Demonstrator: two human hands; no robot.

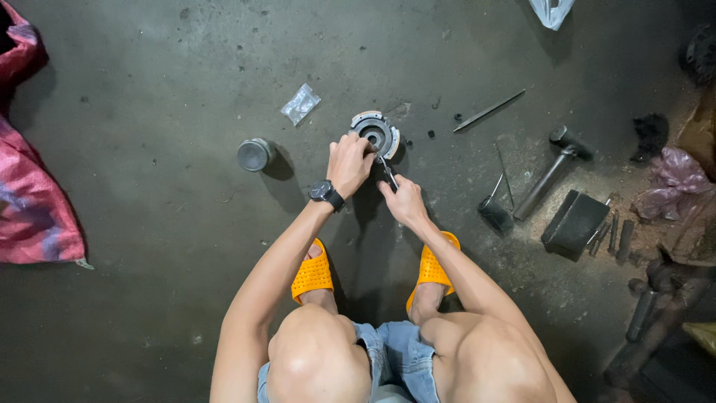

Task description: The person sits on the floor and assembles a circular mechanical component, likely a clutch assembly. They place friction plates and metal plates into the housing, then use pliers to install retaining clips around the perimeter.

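I squat on a dark concrete floor in orange sandals. A round metal clutch-like part with pale pads around its rim lies on the floor in front of me. My left hand, with a black wristwatch, rests on the part's near edge and steadies it. My right hand grips a small dark plier-like tool whose tip reaches into the part's centre.
A metal drum-shaped part and a small clear plastic bag lie to the left. A hammer, a long file, a black block and several rods lie to the right. Pink sacking lies at far left.
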